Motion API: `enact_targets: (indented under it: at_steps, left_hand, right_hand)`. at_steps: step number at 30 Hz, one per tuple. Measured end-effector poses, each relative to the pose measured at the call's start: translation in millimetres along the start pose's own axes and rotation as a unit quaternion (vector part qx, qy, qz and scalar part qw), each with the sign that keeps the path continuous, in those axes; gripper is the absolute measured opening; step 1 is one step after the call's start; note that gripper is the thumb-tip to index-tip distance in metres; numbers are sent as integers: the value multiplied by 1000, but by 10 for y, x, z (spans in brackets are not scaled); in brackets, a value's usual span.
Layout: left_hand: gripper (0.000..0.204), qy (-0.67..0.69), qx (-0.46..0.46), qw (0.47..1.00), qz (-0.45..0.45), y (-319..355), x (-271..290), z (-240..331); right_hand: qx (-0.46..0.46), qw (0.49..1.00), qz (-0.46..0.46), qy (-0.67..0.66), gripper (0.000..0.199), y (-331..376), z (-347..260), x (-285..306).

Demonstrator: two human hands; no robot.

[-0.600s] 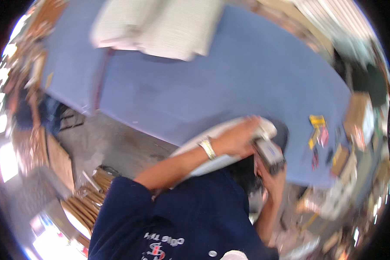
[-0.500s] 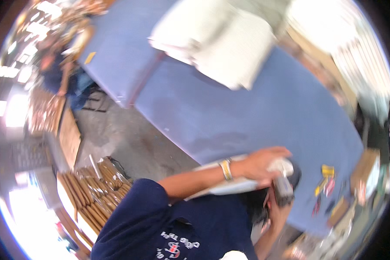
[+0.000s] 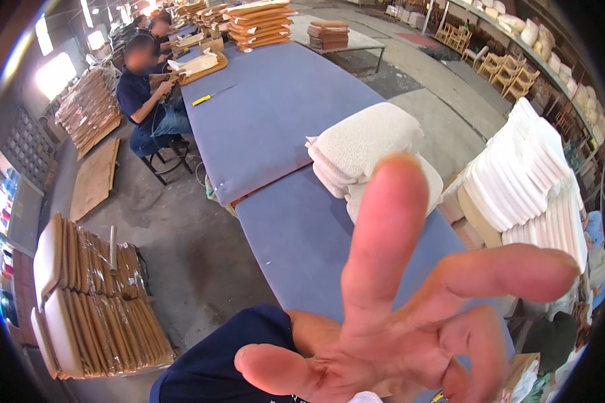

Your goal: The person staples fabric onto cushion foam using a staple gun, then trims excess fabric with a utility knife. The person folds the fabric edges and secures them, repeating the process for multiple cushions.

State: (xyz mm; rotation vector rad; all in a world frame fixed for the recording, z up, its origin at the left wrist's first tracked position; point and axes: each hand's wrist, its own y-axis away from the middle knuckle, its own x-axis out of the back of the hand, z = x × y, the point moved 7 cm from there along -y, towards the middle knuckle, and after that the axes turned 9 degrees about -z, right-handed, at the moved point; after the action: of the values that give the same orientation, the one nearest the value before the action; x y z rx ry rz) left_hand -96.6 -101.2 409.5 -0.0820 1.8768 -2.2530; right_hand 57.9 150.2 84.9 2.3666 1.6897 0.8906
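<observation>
My left hand is raised very near the camera, palm turned toward me and fingers spread, with nothing in it. Its forearm comes out of a navy sleeve at the lower edge. Behind the fingertips, folded white textured fabric pieces lie in a pile on a long table covered in blue-grey. The fingers hide part of that pile and much of the table's near end. My right hand is out of view.
Wrapped brown padded panels stand stacked at left. A seated co-worker handles a padded piece at the table's left edge, near a yellow-handled tool. More padded pieces are piled at the far end. White fabric stacks rise at right.
My left hand has come up from low near my chest to right before the camera, fingers spread. My right hand and the grey object with it have left view. The view has tilted up.
</observation>
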Motion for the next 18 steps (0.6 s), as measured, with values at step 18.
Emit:
enact_targets:
  at_steps: [18]
  left_hand:
    - [51,-142,-80,987,-1,-81,-18,576]
  right_hand:
    - [3,1000,-1,15,45,-15,65,-5]
